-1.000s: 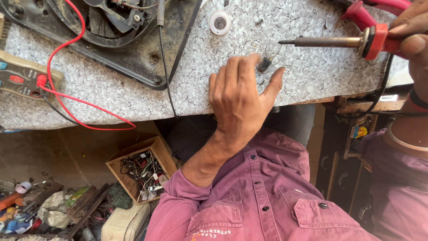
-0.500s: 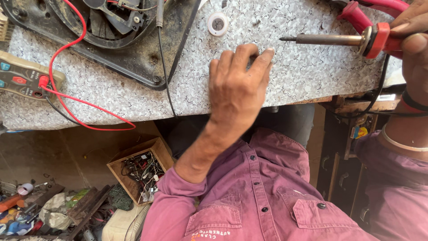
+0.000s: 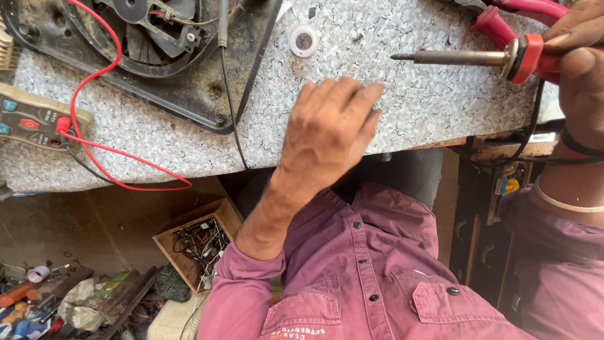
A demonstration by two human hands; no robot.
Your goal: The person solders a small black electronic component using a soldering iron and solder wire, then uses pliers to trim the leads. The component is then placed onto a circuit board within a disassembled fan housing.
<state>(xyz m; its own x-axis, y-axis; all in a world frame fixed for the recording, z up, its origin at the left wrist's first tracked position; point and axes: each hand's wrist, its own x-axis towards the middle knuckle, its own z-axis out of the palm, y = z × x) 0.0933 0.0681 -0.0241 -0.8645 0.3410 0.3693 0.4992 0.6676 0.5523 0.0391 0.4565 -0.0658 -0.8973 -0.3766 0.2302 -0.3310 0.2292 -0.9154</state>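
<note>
The left hand (image 3: 330, 129) was laid knuckles-up on the worktop (image 3: 402, 101), near its front edge. A soldering iron (image 3: 465, 58) was held in the right hand (image 3: 582, 63) at two o'clock from it, tip pointed toward nine o'clock. A small round disc (image 3: 304, 41) was set at twelve o'clock of the left hand. A fan housing (image 3: 157, 50) was placed at ten o'clock, with a multimeter (image 3: 31, 116) at nine o'clock. Below the worktop, a box of parts (image 3: 198, 242) was seen at seven o'clock.
</note>
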